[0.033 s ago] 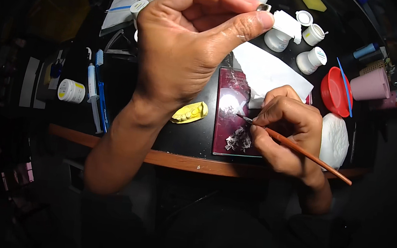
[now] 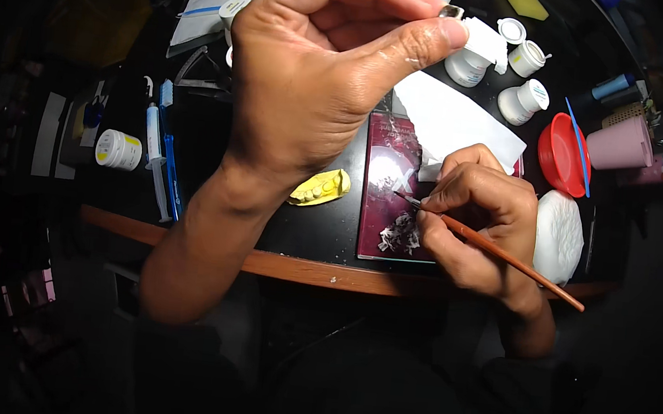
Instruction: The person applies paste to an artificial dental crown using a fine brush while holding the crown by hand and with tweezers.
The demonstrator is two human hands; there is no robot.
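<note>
High over the desk, my left hand (image 2: 313, 69) pinches a small dental crown (image 2: 451, 12), shiny metal with a pale edge, between thumb and forefinger. My right hand (image 2: 483, 226) holds a fine brush (image 2: 494, 259) with a brown wooden handle like a pen. Its dark tip meets the glassy purple mixing slab (image 2: 373, 227), beside a wet, glaring patch. Dark and whitish flecks (image 2: 399, 233) lie on the slab's near part. A torn white paper sheet (image 2: 467, 120) covers its far right. Left of the slab rests a yellow dental model (image 2: 321, 188) with a row of teeth.
White powder jars (image 2: 523, 102) stand at the back. On the right are a red bowl (image 2: 553, 158) with a blue stick across it, a pink cup (image 2: 621, 144) and a white pad (image 2: 558, 237). A syringe (image 2: 155, 146), blue toothbrush (image 2: 169, 151) and white tub (image 2: 119, 151) are at left.
My left hand has shifted very slightly right with the crown. The brush tip stays at about the same spot on the slab.
</note>
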